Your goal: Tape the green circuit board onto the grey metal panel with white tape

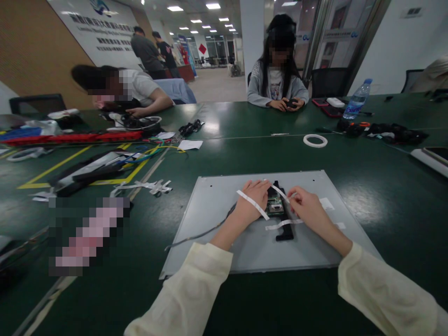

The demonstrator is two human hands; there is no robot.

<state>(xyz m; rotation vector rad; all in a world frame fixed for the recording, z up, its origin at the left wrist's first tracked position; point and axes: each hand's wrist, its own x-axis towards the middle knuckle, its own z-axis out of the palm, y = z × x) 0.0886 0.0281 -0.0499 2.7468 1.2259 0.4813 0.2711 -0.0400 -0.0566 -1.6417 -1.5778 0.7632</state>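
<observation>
A pale grey flat panel [217, 224] lies on the table in front of me. On it sits a black bracket [287, 228] with a small green circuit board [274, 205]; a dark cable [203, 235] runs off to the left. My left hand [252, 198] rests flat over the board's left side, its fingers stretched out and pressed together at the bracket's top. Across its back sticks a loose strip of white tape [252, 204]. Pinched in my right hand [306, 207] is the near end of another white tape strip [280, 192], which reaches toward my left fingertips. A further tape piece [283, 224] crosses the bracket lower down.
Beyond the panel lies a white tape roll [315, 140]. A water bottle [357, 100] stands at the back right, near black gear. To the left are tape scraps [157, 187], wires and a pixelated object [89, 235]. Two people sit across the table [238, 154].
</observation>
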